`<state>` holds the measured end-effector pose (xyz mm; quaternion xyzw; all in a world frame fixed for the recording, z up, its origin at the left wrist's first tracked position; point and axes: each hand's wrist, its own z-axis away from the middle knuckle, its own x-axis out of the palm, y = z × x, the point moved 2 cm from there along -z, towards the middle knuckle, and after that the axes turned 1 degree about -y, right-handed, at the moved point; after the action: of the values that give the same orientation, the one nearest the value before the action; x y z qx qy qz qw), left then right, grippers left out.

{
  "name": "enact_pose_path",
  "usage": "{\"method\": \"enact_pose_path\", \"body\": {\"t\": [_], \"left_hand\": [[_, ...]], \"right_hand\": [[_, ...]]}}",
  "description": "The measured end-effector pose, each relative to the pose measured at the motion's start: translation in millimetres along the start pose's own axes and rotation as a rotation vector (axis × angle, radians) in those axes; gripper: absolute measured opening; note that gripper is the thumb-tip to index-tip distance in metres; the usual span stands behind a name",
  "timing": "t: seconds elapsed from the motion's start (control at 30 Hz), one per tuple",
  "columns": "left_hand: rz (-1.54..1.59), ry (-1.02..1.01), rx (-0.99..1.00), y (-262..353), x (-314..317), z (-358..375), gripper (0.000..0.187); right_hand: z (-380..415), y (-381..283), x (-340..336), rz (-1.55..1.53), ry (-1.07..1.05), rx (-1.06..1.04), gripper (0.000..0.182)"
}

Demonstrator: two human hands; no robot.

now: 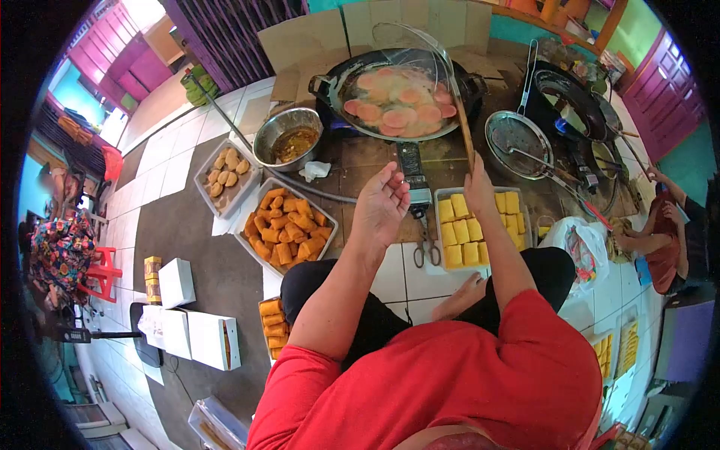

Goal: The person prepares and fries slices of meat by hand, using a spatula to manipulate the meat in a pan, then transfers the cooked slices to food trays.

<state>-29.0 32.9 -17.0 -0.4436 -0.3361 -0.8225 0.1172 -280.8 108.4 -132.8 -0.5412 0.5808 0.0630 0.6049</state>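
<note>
My right hand [478, 184] is closed round the wooden handle of a long wire skimmer [462, 120]. Its blurred wire head hangs over the far side of a large black wok [325, 88]. Several pink round pieces [399, 117] lie in the bubbling oil of that wok. My left hand [384, 196] is raised in front of the stove, palm up with loosely curled fingers, and I see nothing in it. Beside it is the stove's black control part [411, 169]. A pair of scissors [427, 253] lies below, between my knees.
At left stand a metal bowl [259, 142] of brown liquid and a tub of orange-brown fried rolls [289, 229]. Yellow blocks [469, 229] fill a tub at right. A round strainer [517, 142] lies near a second wok [564, 90]. Another person [660, 236] sits far right.
</note>
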Motion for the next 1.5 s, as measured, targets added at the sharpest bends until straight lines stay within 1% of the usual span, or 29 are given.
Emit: {"method": "enact_pose_path", "body": {"t": [0.1, 0.2, 0.3, 0.4, 0.5, 0.6, 0.77, 0.9, 1.0, 1.1, 1.2, 1.3, 1.4, 1.43, 1.5], "left_hand": [[-0.005, -0.015, 0.019, 0.8, 1.0, 0.9, 0.024], [-0.015, -0.036, 0.044, 2.9, 2.8, 2.9, 0.023], [-0.016, -0.039, 0.039, 3.7, 4.9, 2.7, 0.022], [-0.006, -0.053, 0.033, 2.2, 6.3, -1.6, 0.023], [-0.012, -0.057, 0.033, -0.7, 8.7, -4.6, 0.025], [-0.011, -0.050, 0.026, -4.6, 8.1, -7.4, 0.026], [-0.007, -0.019, 0.002, -9.6, 9.2, -8.6, 0.025], [-0.023, -0.007, -0.013, -12.8, 9.6, -7.8, 0.024], [-0.050, 0.004, -0.013, -14.1, 9.6, -9.0, 0.024], [-0.051, 0.002, -0.001, -12.3, 8.7, -9.1, 0.025], [-0.052, -0.014, 0.006, -8.7, 6.7, -9.0, 0.026], [-0.050, 0.001, 0.001, -5.7, 6.5, -6.2, 0.025], [-0.031, 0.016, -0.004, -4.7, 6.6, -3.9, 0.024], [-0.028, 0.017, -0.006, -4.7, 4.6, -4.3, 0.024], [-0.020, 0.017, -0.012, -4.5, 2.4, -3.6, 0.023]], "right_hand": [[-41.0, -4.3, 0.2, 0.110, -0.055, 0.139, 0.062], [-72.4, -2.5, 7.9, 0.201, -0.077, 0.178, 0.062], [-96.8, 14.4, 33.6, 0.182, -0.090, 0.123, 0.060], [-106.2, 14.3, 44.1, 0.156, -0.207, 0.120, 0.064], [-101.6, 8.1, 40.4, 0.151, -0.223, 0.033, 0.063], [-83.7, 5.6, 22.2, 0.184, -0.265, -0.027, 0.063], [-34.3, 11.1, -16.9, 0.205, -0.225, 0.017, 0.063], [-26.7, 11.5, -35.5, 0.192, -0.142, 0.087, 0.062], [-49.3, 26.7, -26.4, 0.220, -0.009, 0.053, 0.065], [-69.9, 27.9, -21.4, 0.217, -0.027, 0.171, 0.065], [-67.0, 31.7, -3.3, 0.117, -0.009, 0.192, 0.065], [-44.1, 30.5, 17.4, 0.015, -0.069, 0.223, 0.065], [-15.4, 16.4, 37.2, -0.098, -0.110, 0.302, 0.063], [-6.5, 9.1, 37.9, -0.239, -0.151, 0.369, 0.062], [8.3, -18.3, 17.9, -0.519, -0.232, 0.502, 0.059]]}}
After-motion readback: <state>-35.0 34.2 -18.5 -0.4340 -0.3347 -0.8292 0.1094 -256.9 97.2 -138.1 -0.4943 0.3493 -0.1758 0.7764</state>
